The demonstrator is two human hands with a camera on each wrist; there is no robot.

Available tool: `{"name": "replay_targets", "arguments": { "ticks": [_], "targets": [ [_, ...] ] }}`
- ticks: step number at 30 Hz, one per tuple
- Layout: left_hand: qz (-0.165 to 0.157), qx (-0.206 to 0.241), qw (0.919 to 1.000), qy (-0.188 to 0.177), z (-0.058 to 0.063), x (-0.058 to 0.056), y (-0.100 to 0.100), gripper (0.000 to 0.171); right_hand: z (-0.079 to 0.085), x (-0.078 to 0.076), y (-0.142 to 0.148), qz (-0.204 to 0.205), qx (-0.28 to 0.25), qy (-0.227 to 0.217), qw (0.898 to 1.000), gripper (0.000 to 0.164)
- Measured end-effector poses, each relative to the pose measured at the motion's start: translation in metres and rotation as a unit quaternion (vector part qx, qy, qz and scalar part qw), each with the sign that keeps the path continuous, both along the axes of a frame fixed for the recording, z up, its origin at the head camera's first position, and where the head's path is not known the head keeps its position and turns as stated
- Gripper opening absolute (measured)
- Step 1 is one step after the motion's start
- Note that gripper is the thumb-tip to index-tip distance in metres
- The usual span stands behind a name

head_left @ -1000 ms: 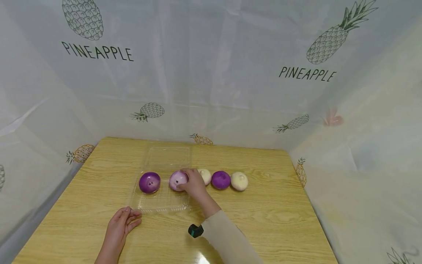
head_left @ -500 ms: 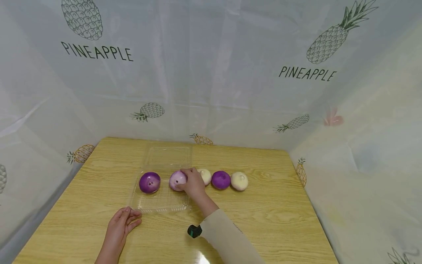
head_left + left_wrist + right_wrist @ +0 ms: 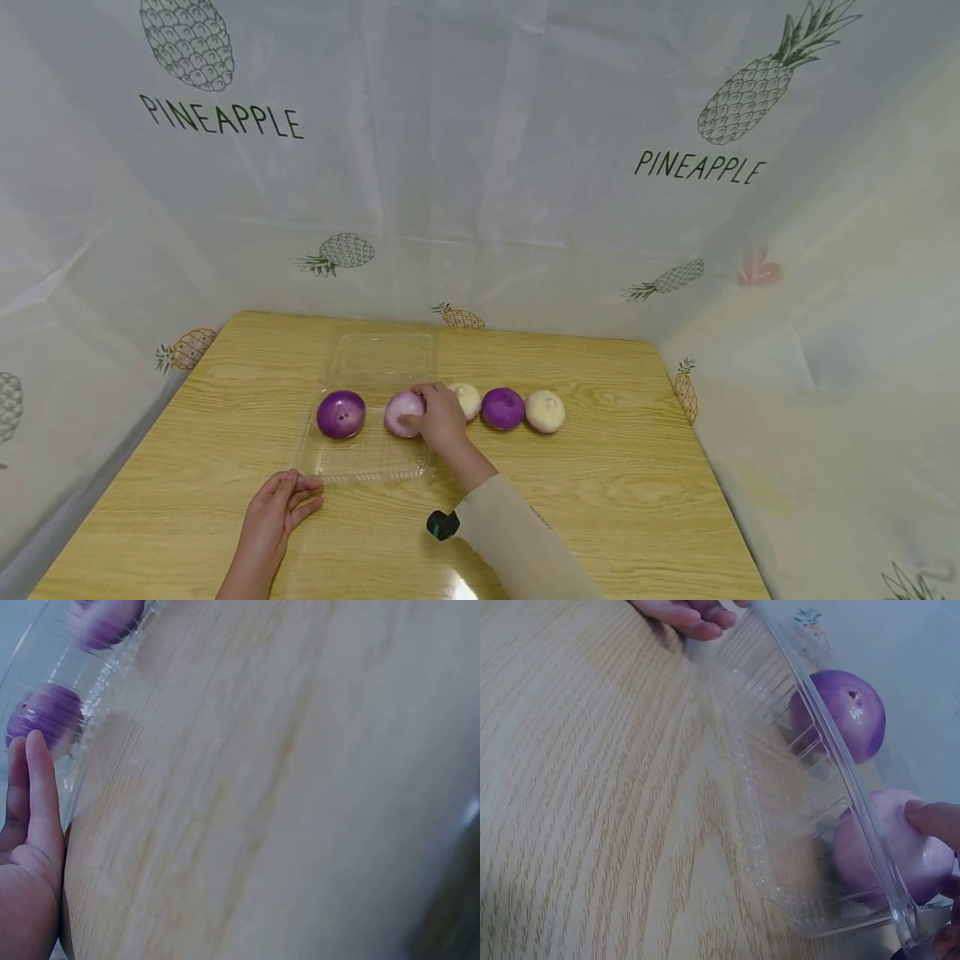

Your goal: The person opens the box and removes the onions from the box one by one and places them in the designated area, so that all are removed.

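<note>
A clear plastic clamshell container (image 3: pixel 352 461) lies with its lid folded back on the wooden table. Within it, on the left, sits a dark purple onion (image 3: pixel 341 415). At its right side my right hand (image 3: pixel 442 423) holds a pale purple onion (image 3: pixel 401 413), thumb on the near face and fingers over the far side. The right wrist view shows this pale onion (image 3: pixel 889 844) behind the container's clear wall, with the thumb pressing on it. My left hand (image 3: pixel 273 508) pinches the container's near-left corner between thumb and fingers.
Right of the container stand a white onion (image 3: pixel 466 402), partly behind my right hand, a bright purple onion (image 3: pixel 503 409) and another white onion (image 3: pixel 544 412), in a row. A pineapple-printed sheet (image 3: pixel 480 192) hangs behind and beside the table (image 3: pixel 615 492).
The pale purple onion has turned slightly under my right hand, and its dark root spot no longer shows. My left hand has stayed at the container's corner.
</note>
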State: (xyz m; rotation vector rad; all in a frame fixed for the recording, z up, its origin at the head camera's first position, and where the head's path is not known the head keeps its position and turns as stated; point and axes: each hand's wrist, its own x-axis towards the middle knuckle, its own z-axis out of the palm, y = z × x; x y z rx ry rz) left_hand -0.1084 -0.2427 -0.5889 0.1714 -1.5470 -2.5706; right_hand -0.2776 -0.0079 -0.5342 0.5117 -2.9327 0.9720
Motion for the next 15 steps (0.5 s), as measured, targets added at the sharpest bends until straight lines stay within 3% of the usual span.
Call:
{"name": "replay_targets", "arguments": {
  "ticks": [7, 15],
  "targets": [
    [0.004, -0.001, 1.0, 0.001, 0.0015, 0.0005, 0.0008, 0.023, 0.0039, 0.0016, 0.0023, 0.001, -0.021, -0.022, 1.0, 0.05],
    [0.003, -0.004, 1.0, -0.004, 0.0017, 0.0005, 0.0008, 0.024, 0.0088, 0.006, 0.0045, 0.013, -0.011, -0.043, 0.999, 0.047]
  ]
}}
